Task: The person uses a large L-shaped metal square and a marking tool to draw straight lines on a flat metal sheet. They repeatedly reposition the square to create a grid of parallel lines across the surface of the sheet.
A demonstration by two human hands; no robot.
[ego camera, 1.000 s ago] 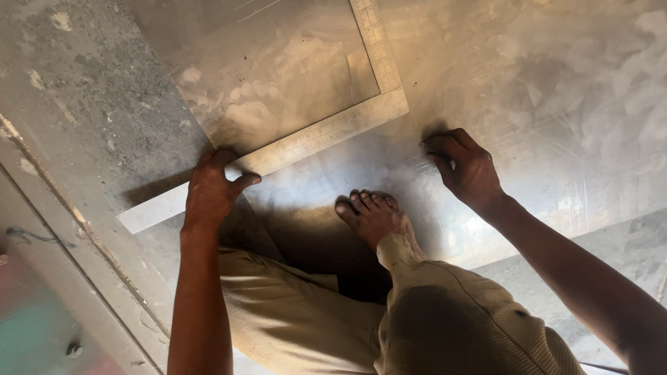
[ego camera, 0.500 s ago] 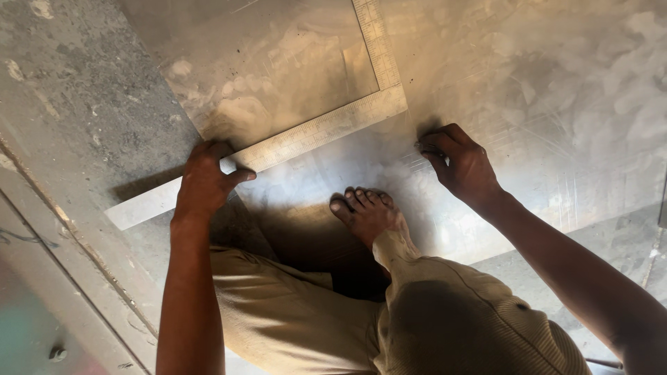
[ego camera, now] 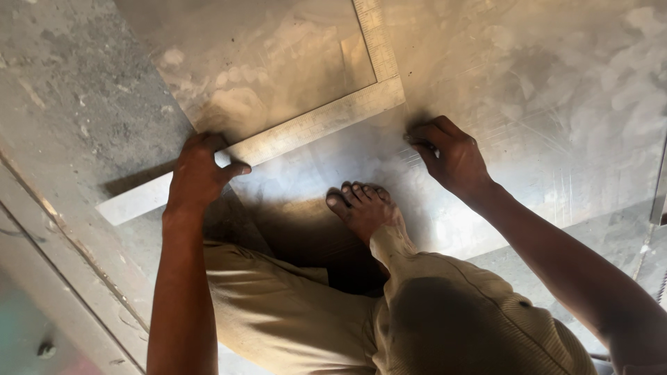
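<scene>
Pressing left hand (ego camera: 198, 173) holds steel square (ego camera: 313, 125) down.

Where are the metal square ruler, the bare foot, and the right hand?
metal square ruler (ego camera: 313, 125): head view, on its long arm.
bare foot (ego camera: 365, 208): head view, on its top.
right hand (ego camera: 451, 156): head view, on its back.

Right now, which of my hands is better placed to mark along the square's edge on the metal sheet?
Right, probably. Your right hand sits fisted on the metal sheet just below the steel square near its corner, possibly pinching a small tool. Your left hand presses the square's long arm down, so it looks busy steadying.
</scene>
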